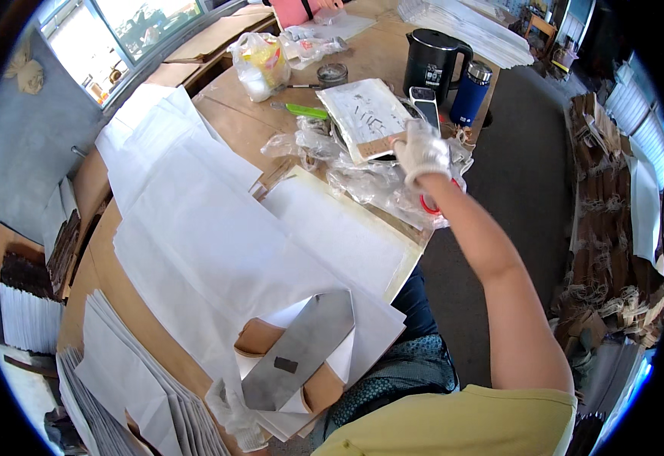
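Note:
My right hand [423, 154], in a white knit glove, reaches across the table and grips the near right edge of a stained white board [366, 116]. The board lies tilted over a dark round vessel, mostly hidden, with crumpled clear plastic [362, 180] around it. Low in the view, my left hand [235, 416], also gloved, lies flat with fingers extended beside a grey metal plate [301, 351]. That plate, with a small dark patch on it, sits on a piece of folded white and brown paper [324, 391]. Large white paper sheets [195, 220] spread beneath.
A black kettle [429, 64], a blue thermos [471, 95] and a phone [425, 106] stand at the far right. Beyond the sheets lie a green-handled tool [306, 111], a glass ashtray [333, 74] and a plastic bag [260, 64]. Folded paper stacks [138, 380] lie at left.

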